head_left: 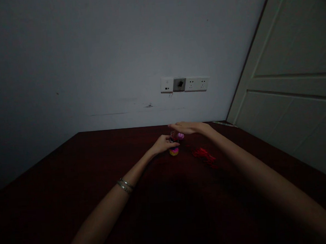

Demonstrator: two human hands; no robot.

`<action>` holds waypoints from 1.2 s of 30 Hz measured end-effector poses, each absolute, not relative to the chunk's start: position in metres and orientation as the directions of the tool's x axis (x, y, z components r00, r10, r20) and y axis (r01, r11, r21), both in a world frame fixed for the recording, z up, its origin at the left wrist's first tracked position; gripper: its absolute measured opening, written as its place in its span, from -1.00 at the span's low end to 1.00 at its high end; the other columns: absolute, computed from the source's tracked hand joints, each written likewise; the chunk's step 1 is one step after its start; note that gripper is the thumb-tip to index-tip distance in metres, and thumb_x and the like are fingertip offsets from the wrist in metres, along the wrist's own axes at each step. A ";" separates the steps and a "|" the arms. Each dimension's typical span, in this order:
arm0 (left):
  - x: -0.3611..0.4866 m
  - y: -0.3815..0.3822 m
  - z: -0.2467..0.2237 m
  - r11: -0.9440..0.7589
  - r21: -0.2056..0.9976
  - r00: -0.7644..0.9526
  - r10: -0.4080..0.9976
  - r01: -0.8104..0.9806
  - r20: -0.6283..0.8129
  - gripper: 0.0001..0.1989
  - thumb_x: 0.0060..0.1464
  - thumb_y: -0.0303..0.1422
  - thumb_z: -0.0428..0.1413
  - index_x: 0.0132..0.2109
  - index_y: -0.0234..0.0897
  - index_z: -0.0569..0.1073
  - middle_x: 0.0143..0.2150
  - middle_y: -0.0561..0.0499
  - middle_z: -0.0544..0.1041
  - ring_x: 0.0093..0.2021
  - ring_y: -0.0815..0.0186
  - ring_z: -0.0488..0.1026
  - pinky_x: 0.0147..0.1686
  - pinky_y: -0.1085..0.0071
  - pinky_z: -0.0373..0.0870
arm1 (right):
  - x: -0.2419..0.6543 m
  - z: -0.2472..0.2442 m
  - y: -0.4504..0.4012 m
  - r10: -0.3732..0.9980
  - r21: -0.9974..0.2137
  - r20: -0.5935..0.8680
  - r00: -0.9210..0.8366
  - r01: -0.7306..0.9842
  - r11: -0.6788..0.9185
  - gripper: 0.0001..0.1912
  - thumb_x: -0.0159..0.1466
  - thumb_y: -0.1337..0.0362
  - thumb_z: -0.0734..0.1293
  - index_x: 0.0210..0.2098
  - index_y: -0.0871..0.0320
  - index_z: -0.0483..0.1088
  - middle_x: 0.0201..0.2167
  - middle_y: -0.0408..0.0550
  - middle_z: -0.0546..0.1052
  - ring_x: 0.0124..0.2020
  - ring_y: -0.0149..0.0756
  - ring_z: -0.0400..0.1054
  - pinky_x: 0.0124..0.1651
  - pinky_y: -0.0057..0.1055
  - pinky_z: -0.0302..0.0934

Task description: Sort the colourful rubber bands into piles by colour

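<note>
On the dark red table [120, 150] stands a small colourful object [174, 151], yellow and pink at its base, with pink and red parts higher up. My left hand [163, 144] grips its middle from the left, thumb and fingers around it. Just above and behind the object, my right hand [187, 128] is held flat with fingers stretched out to the left, close to the pink top [180, 136]. A loose red tangle of thread-like material [204, 155] lies to the right of the object. The dim light hides finer detail.
A pale wall [115, 66] rises behind the table, with a row of sockets and switches [196, 84]. A panelled door [295, 73] is at the right. A thin flat strip [224, 124] lies at the table's back right edge.
</note>
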State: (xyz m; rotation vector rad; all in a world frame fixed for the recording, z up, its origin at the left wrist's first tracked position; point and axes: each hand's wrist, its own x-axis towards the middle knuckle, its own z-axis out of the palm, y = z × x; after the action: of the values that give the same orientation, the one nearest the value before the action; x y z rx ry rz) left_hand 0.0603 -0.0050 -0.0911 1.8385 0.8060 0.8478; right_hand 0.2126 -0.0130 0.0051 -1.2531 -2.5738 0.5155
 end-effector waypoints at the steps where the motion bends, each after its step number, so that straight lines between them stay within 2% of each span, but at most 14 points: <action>1: 0.060 -0.007 -0.089 -0.362 0.914 0.542 0.813 0.181 0.215 -0.74 -0.19 -0.33 0.21 -0.35 -0.47 0.45 -0.57 0.09 0.34 -0.58 0.51 0.18 -0.53 0.50 0.11 | 0.210 0.006 -0.014 0.803 -0.407 -0.004 -0.597 0.734 0.544 -0.35 0.23 -0.11 -0.02 -0.51 0.17 0.51 -0.51 -0.01 0.53 -0.43 -0.27 0.36 -0.24 -0.33 0.20; 4: 0.061 -0.012 -0.083 -0.371 0.909 0.537 0.815 0.193 0.218 -0.77 -0.18 -0.35 0.21 -0.36 -0.46 0.46 -0.61 0.11 0.31 -0.59 0.51 0.17 -0.53 0.51 0.11 | 0.204 0.009 -0.016 0.824 -0.390 -0.139 -0.550 0.795 0.465 -0.29 0.25 -0.09 -0.08 -0.52 0.19 0.51 -0.40 0.03 0.54 -0.37 -0.22 0.37 -0.16 -0.26 0.18; 8: 0.061 -0.010 -0.086 -0.363 0.913 0.539 0.815 0.187 0.214 -0.75 -0.19 -0.34 0.21 -0.35 -0.46 0.46 -0.62 0.12 0.31 -0.59 0.50 0.17 -0.53 0.51 0.11 | 0.203 0.011 -0.021 0.834 -0.412 -0.141 -0.534 0.797 0.441 -0.30 0.30 0.00 -0.11 -0.49 0.23 0.50 -0.37 0.06 0.54 -0.32 -0.21 0.37 -0.12 -0.27 0.16; 13: 0.061 -0.001 -0.096 -0.354 0.925 0.557 0.799 0.134 0.225 -0.68 -0.18 -0.30 0.21 -0.27 -0.45 0.46 -0.53 0.07 0.39 -0.55 0.48 0.24 -0.50 0.51 0.17 | 0.216 0.017 -0.031 0.843 -0.403 0.125 -0.523 0.750 0.525 -0.46 0.30 0.12 -0.03 -0.43 0.26 0.46 -0.36 0.05 0.51 -0.33 -0.27 0.34 -0.15 -0.36 0.16; 17: 0.060 0.001 -0.098 -0.318 0.942 0.574 0.793 0.106 0.203 -0.62 -0.18 -0.30 0.21 -0.20 -0.45 0.45 -0.44 0.02 0.45 -0.48 0.44 0.32 -0.42 0.48 0.23 | 0.240 0.014 -0.034 0.789 -0.295 0.387 -0.478 0.746 0.597 -0.54 0.29 0.21 -0.01 -0.37 0.26 0.45 -0.27 0.05 0.47 -0.26 -0.28 0.32 -0.12 -0.38 0.13; 19: 0.060 0.000 -0.097 -0.314 0.944 0.574 0.793 0.102 0.202 -0.62 -0.18 -0.31 0.21 -0.18 -0.46 0.45 -0.42 0.01 0.46 -0.47 0.44 0.33 -0.39 0.48 0.25 | 0.258 0.002 -0.031 0.781 -0.262 0.434 -0.449 0.766 0.586 -0.60 0.26 0.22 0.03 -0.34 0.25 0.45 -0.28 0.04 0.47 -0.26 -0.27 0.32 -0.15 -0.38 0.14; 21: 0.060 0.000 -0.096 -0.329 0.937 0.558 0.803 0.120 0.211 -0.62 -0.19 -0.31 0.22 -0.20 -0.46 0.45 -0.43 0.01 0.46 -0.47 0.45 0.33 -0.40 0.48 0.25 | 0.276 -0.017 -0.026 0.837 -0.276 0.352 -0.419 0.808 0.520 -0.69 0.19 0.23 0.14 -0.32 0.26 0.45 -0.33 0.03 0.49 -0.31 -0.26 0.33 -0.23 -0.38 0.17; 23: 0.059 0.000 -0.096 -0.336 0.931 0.544 0.813 0.142 0.210 -0.63 -0.19 -0.31 0.22 -0.21 -0.46 0.46 -0.45 0.01 0.45 -0.49 0.45 0.32 -0.43 0.49 0.24 | 0.295 -0.041 -0.021 0.900 -0.284 0.208 -0.384 0.856 0.431 -0.77 0.08 0.32 0.23 -0.32 0.25 0.47 -0.35 0.03 0.51 -0.33 -0.26 0.35 -0.25 -0.39 0.19; 27: 0.059 0.003 -0.098 -0.307 0.943 0.545 0.816 0.131 0.190 -0.63 -0.19 -0.32 0.22 -0.20 -0.45 0.46 -0.44 -0.01 0.48 -0.47 0.43 0.36 -0.40 0.47 0.27 | 0.325 -0.084 -0.016 0.916 -0.311 0.019 -0.401 0.868 0.387 -0.80 0.00 0.33 0.29 -0.37 0.20 0.49 -0.38 0.00 0.52 -0.32 -0.24 0.36 -0.24 -0.39 0.21; 32: 0.059 0.007 -0.101 -0.263 0.961 0.557 0.812 0.084 0.174 -0.62 -0.22 -0.34 0.24 -0.20 -0.45 0.47 -0.39 -0.05 0.50 -0.42 0.40 0.40 -0.30 0.41 0.31 | 0.340 -0.105 -0.017 0.941 -0.408 -0.059 -0.333 0.868 0.282 -0.70 -0.02 0.25 0.31 -0.28 0.21 0.46 -0.35 -0.01 0.52 -0.36 -0.27 0.37 -0.30 -0.41 0.22; 36: 0.058 0.007 -0.102 -0.234 0.970 0.562 0.812 0.063 0.159 -0.63 -0.22 -0.34 0.24 -0.20 -0.45 0.47 -0.37 -0.07 0.51 -0.40 0.38 0.42 -0.27 0.39 0.31 | 0.338 -0.105 -0.019 0.948 -0.450 -0.078 -0.309 0.859 0.243 -0.72 -0.02 0.26 0.29 -0.31 0.25 0.44 -0.39 0.01 0.51 -0.42 -0.31 0.36 -0.39 -0.45 0.21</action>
State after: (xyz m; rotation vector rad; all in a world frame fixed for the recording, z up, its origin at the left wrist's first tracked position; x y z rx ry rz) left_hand 0.0584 0.0072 -0.1025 1.6748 0.7409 0.8332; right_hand 0.3377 -0.0188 -0.1051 -1.7043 -2.3016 0.6183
